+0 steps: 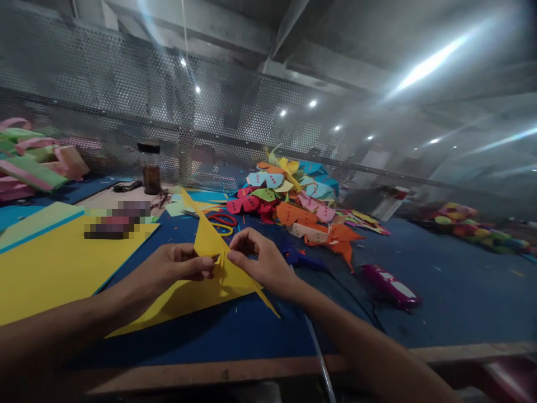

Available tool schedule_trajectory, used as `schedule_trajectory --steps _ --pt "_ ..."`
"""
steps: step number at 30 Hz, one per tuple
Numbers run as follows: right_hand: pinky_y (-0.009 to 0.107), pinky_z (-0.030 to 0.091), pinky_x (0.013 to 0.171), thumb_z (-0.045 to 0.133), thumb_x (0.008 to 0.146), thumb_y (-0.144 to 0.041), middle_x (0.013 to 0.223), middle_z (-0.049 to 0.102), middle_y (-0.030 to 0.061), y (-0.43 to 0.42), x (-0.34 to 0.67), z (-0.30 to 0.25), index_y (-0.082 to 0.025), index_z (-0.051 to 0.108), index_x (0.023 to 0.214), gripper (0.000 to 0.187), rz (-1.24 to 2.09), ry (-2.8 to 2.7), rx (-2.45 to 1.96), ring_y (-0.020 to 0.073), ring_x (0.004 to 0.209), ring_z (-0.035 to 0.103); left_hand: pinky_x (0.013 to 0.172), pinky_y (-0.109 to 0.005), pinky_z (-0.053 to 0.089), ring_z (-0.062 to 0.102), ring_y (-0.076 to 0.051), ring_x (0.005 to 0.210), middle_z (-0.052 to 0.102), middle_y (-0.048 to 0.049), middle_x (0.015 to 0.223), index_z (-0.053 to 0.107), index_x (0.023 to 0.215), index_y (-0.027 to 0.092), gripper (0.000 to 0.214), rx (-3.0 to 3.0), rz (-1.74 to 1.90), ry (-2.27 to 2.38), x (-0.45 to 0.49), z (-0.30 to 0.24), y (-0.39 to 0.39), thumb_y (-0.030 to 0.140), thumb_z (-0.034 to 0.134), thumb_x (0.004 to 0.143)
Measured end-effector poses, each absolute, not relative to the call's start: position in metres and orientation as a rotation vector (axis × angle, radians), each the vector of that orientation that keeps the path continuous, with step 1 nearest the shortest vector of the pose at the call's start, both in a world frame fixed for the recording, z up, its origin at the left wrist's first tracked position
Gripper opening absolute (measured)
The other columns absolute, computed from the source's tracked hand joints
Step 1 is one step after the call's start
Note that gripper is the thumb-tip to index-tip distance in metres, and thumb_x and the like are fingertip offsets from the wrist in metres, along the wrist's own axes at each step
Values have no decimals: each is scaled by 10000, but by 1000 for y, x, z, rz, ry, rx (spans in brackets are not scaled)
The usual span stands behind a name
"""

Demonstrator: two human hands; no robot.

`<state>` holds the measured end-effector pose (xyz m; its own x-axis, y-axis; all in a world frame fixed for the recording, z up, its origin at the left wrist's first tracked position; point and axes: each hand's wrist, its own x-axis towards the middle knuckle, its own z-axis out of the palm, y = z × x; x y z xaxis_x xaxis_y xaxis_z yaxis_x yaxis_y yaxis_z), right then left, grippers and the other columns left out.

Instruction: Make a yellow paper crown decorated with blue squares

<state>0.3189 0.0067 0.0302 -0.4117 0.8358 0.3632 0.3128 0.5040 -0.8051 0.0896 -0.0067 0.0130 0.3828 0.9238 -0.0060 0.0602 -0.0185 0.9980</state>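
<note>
Item in hand: yellow paper piece (207, 242), pointed, with short slits cut into its edge; it is held low over the blue table cover (444, 291), near the front edge, its lower part lying on the cover. Left hand (178, 267): fingers curled in, thumb and forefinger pinched shut on the paper just left of the slits. Right hand (262, 262): thumb and forefinger pinched shut on the same paper just right of the slits, other fingers loosely bent. Left of the hands: large yellow sheet (46, 268), flat on the cover. Behind the paper: scissors (222, 220) with red and yellow handles. Further back, right of centre: pile of coloured paper shapes (293, 201). Just right of the right hand: blue glue gun (300, 258); well to the right, a magenta tool (390, 285), kind unclear. Back left: dark jar (151, 172) against the perforated metal screen (126, 101).
</note>
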Motion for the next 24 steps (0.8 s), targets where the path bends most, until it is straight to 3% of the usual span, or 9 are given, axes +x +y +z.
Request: schedule_trajectory --steps 9,17,24 --pt "291 492 750 698 919 -331 858 636 -12 1 319 32 -206 593 907 164 862 -1977 -900 142 773 590 833 -343 526 669 -211 797 774 -40 775 798 741 194 399 1341 929 964 92 0 -4 587 867 732" --pt "306 512 779 696 910 -325 883 660 -1 -1 317 30 -214 582 898 161 859 -1931 -911 156 811 621 824 -343 537 669 -222 839 810 -72 938 838 950 196 478 1224 904 882 101 -8 -7 528 947 624" --pt "299 512 762 704 900 -321 849 640 -15 -4 313 27 -217 581 900 162 929 -1929 -931 146 777 610 712 -297 497 617 -170 679 737 -15 707 807 753 184 316 1257 852 900 103 -8 -9 457 919 641"
